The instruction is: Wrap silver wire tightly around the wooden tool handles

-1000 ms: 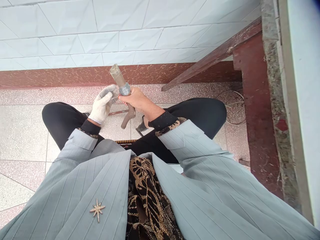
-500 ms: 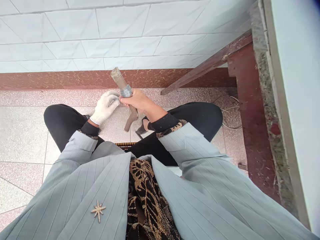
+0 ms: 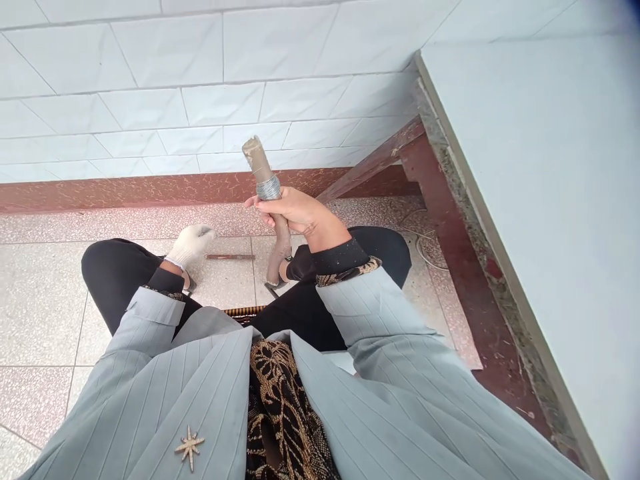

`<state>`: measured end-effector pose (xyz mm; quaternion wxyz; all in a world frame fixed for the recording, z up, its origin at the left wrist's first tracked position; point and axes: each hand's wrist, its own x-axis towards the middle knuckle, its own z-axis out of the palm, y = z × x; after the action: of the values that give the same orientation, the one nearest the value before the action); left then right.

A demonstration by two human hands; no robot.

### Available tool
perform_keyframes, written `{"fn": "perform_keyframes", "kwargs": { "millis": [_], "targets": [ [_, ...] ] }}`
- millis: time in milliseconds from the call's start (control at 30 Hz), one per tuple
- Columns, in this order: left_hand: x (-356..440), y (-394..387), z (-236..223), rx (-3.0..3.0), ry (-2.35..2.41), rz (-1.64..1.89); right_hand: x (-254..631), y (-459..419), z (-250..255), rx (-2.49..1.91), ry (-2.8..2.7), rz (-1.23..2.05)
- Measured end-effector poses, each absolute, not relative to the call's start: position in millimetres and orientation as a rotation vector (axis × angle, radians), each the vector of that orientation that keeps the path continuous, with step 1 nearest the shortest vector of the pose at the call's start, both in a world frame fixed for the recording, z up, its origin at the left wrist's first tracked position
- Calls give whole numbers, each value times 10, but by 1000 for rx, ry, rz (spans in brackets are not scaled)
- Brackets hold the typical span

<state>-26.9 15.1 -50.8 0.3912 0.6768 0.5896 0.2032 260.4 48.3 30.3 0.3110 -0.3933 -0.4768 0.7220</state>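
My bare right hand (image 3: 295,210) is wrapped round a bent brown stick (image 3: 281,247), which looks like wood and has a pale, rough top end. Just above my thumb, a coil of thin silvery wire (image 3: 269,188) is wound tightly about the stick. The lower end of the stick curves down near my foot. My left hand (image 3: 191,245), in a white knitted glove, hovers over my left shin, apart from the stick. Its fingers are curled together; whatever they may pinch is too fine to see.
A narrow reddish-brown bar (image 3: 230,257) lies on the tiled floor between my feet. To the right stands a table (image 3: 525,167) with a pale top and dark red wooden legs. A thin cable (image 3: 425,250) loops beneath it. The white tiled wall (image 3: 150,107) rises in front.
My left hand has drawn away from the coil, down and to the left, uncovering the bar on the floor. The view has shifted; my right hand keeps its hold on the stick.
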Motion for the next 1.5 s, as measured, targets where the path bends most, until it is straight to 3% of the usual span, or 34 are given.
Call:
{"fn": "perform_keyframes", "kwargs": {
  "millis": [233, 433, 733, 933, 1067, 1233, 1367, 1500],
  "targets": [
    [-160, 243, -208, 1710, 1107, 988, 2403, 463, 322, -959, -1551, 1990],
    [15, 555, 272, 1624, 700, 737, 2207, 567, 352, -746, -1587, 2203],
    [-155, 812, 318, 1813, 893, 731, 2056, 825, 423, -661, -1547, 2332],
    [-216, 901, 253, 2131, 1276, 646, 2057, 1005, 501, -1091, -1804, 1983],
    [-242, 941, 252, 2267, 1362, 600, 2158, 1075, 560, -1010, -1847, 1919],
    [-164, 938, 318, 1989, 1204, 671, 2258, 1022, 637, -826, -1972, 1855],
    [-13, 949, 426, 1967, 956, 741, 2182, 950, 545, -691, -2060, 2027],
    [153, 987, 437, 2105, 1024, 651, 2001, 856, 343, -318, -1835, 2404]
  ]
}}
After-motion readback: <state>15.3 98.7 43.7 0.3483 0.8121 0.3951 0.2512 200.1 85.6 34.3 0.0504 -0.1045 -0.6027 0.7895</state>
